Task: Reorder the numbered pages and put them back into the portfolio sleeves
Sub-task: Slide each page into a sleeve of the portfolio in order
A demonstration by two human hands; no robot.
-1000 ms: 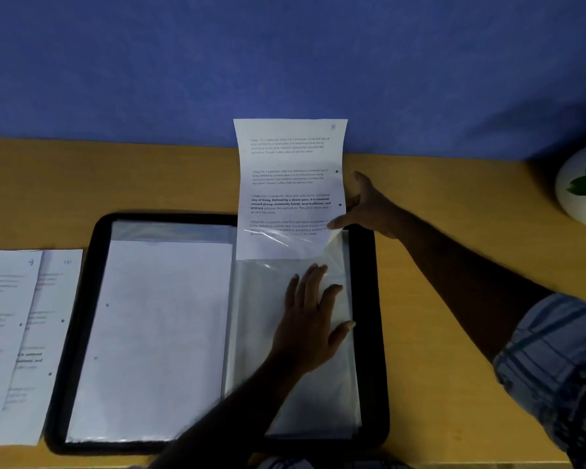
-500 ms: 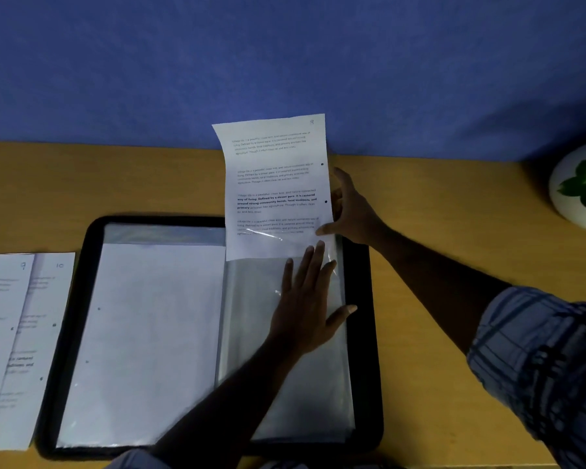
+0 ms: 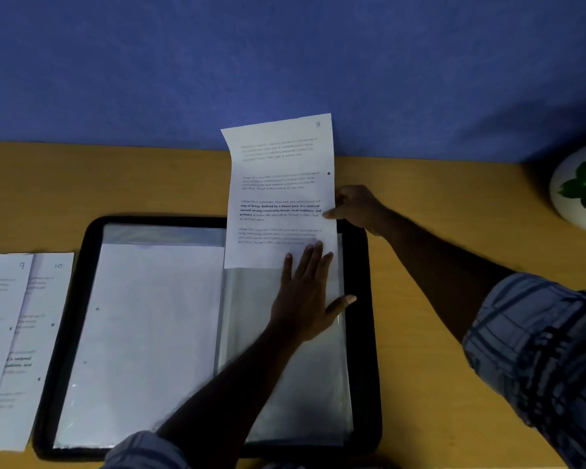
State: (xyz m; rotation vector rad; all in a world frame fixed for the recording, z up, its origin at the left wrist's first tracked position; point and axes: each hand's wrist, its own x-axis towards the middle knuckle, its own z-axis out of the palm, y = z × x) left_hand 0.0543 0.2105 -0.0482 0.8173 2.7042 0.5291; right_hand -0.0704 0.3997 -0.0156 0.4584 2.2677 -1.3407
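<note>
Fingers (image 3: pixel 313 262) of the left hand (image 3: pixel 303 299) lie straight and close together, palm flat on the glossy clear sleeve (image 3: pixel 301 394) in the right half of the portfolio (image 3: pixel 65 333), thumb spread to the side; their tips rest on the lower part of page 8 (image 3: pixel 278 191). The right hand (image 3: pixel 356 206) pinches that page's right edge between thumb and curled fingers. The thin white sheet, printed in blocks of small text, rises with a slight bend against the blue wall (image 3: pixel 285 62), its bottom edge at the sleeve's mouth; whether it is already inside, I cannot tell. The portfolio is a black rectangle with rounded corners, lying open on the smooth wooden table (image 3: pixel 437 238), its left sleeve (image 3: pixel 149 333) holding a blank-faced white sheet. Left of it pages 9 (image 3: pixel 0 333) and 10 (image 3: pixel 53 292) overlap, flat on the wood. A round white pot (image 3: pixel 562 198) of green leaves stands at the far right.
</note>
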